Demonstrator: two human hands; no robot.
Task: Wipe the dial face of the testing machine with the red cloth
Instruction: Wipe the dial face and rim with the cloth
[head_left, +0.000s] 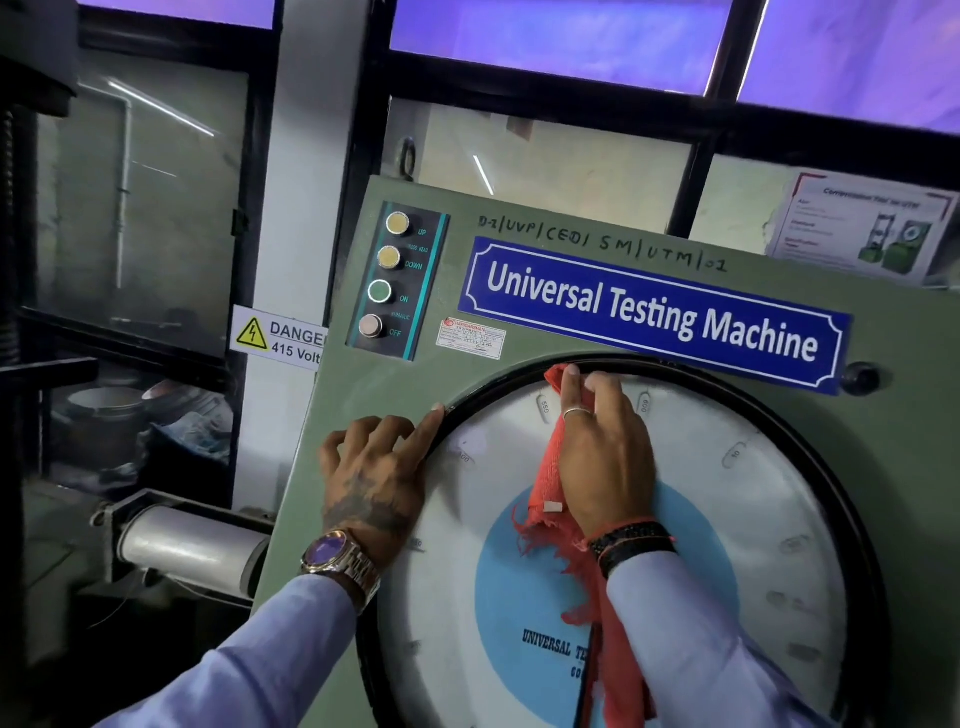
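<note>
The right hand (605, 457) covers the red cloth (550, 483) where it is pressed to the dial face (727, 519), so the grip itself is hidden. Below that grip, the frame's bottom edge cuts off the dial and the cloth's hanging tail. Beside it, scale numerals blur. Left of it, the danger sign (278, 338) is cut short by the green panel (909, 467).

Dim room, violet light from the windows (561, 36) at twelve o'clock, glare streaks on glass, edges bowed, left side murky.
</note>
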